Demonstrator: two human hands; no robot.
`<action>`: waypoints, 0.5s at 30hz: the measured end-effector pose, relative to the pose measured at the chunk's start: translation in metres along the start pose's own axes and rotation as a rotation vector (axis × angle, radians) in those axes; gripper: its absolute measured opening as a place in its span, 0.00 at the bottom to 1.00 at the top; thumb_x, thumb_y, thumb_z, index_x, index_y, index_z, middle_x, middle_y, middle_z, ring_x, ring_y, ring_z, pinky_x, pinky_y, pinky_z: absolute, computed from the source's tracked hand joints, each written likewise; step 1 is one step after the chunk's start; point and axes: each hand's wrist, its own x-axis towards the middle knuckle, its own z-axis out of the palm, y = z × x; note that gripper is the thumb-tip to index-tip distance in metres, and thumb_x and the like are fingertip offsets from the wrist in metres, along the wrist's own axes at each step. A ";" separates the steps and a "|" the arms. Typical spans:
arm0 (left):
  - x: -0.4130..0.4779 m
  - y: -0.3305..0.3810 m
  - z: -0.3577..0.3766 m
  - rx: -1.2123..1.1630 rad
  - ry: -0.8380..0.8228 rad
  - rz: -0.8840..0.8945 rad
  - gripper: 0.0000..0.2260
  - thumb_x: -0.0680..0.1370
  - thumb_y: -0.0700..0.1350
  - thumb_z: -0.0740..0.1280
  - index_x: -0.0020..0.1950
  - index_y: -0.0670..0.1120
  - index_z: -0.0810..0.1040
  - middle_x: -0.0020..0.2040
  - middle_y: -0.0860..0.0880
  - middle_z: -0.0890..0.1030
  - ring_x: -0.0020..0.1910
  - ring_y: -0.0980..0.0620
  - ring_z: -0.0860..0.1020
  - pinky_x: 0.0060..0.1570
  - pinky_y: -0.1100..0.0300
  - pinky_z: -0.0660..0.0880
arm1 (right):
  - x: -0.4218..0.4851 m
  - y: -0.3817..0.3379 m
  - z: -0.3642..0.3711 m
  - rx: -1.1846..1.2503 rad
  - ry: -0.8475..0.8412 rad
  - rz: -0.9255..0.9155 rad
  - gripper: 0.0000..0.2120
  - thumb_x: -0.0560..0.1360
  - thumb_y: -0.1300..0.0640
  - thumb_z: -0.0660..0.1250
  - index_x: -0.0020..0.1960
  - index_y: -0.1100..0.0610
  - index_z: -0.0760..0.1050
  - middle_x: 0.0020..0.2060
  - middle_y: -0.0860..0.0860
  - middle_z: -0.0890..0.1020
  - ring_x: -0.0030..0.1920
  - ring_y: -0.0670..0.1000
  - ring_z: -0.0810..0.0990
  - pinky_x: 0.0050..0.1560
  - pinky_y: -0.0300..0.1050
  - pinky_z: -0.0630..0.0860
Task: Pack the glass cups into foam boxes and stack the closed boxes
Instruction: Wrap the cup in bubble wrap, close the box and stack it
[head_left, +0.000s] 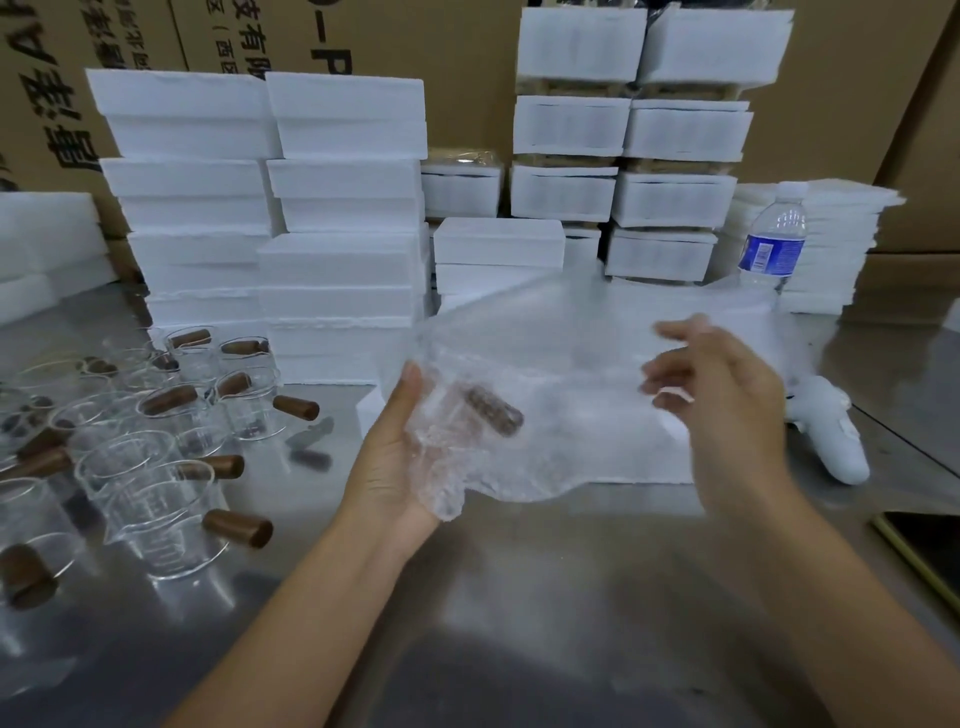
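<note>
Your steel table (519, 597) is crowded: white foam boxes (343, 208) stacked at the far side, with a bottle (772, 244) far right. The crinkly clear wrap (561, 374) drapes across the middle, loose glass cups (156, 467) with brown handles near left. Your left hand (387, 467) cradles the wrapped cup (488, 410); your right hand (727, 410) is loose, holding nothing.

The left hand (387, 467) and right hand (727, 410) are bare; the forearms behind them are bare too, right to the frame's edge
</note>
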 end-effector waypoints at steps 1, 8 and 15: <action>0.001 0.003 -0.003 -0.077 0.021 0.020 0.24 0.59 0.56 0.78 0.50 0.46 0.85 0.55 0.41 0.83 0.52 0.42 0.82 0.45 0.42 0.80 | 0.002 0.002 -0.004 0.046 0.123 -0.024 0.09 0.80 0.53 0.59 0.45 0.51 0.77 0.32 0.48 0.80 0.32 0.44 0.78 0.36 0.37 0.74; 0.000 0.014 -0.010 -0.200 0.088 0.100 0.31 0.68 0.59 0.69 0.68 0.46 0.74 0.57 0.42 0.82 0.55 0.43 0.81 0.55 0.45 0.77 | -0.028 0.021 0.025 -0.162 -0.507 0.162 0.09 0.71 0.46 0.70 0.49 0.46 0.75 0.41 0.47 0.83 0.40 0.41 0.82 0.41 0.34 0.75; 0.002 0.010 -0.008 -0.242 -0.066 0.099 0.32 0.55 0.53 0.82 0.55 0.45 0.82 0.58 0.40 0.81 0.56 0.39 0.80 0.49 0.39 0.78 | -0.023 0.015 0.037 -0.244 -0.495 -0.013 0.09 0.75 0.52 0.66 0.38 0.52 0.80 0.35 0.45 0.83 0.38 0.40 0.81 0.43 0.33 0.75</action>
